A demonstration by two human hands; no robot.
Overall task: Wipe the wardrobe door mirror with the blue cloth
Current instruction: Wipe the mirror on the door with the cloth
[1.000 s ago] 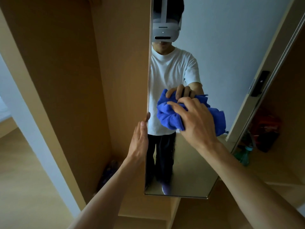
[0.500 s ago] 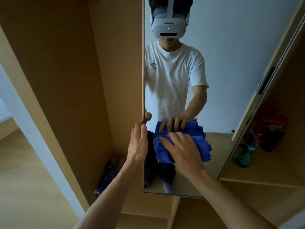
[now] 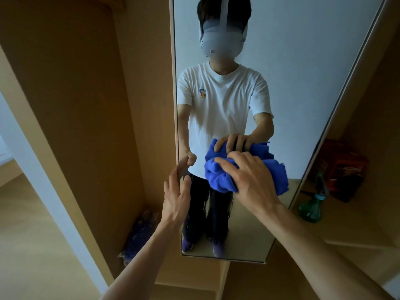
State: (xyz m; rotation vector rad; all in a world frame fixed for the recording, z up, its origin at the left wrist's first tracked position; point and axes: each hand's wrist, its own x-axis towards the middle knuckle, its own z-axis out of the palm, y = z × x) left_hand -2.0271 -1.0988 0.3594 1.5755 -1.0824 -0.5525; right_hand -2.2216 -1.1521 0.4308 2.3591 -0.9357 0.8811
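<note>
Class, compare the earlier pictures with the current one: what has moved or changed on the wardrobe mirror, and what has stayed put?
The right hand swept the blue cloth down the mirror, then back up and slightly rightward, gripping it throughout. The left hand stays resting on the mirror's left edge; the green bottle has not moved.

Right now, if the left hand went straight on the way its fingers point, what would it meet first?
Probably the mirror's left edge: the left hand points its fingers up along it, seemingly touching. The blue cloth sits right of that line.
</note>
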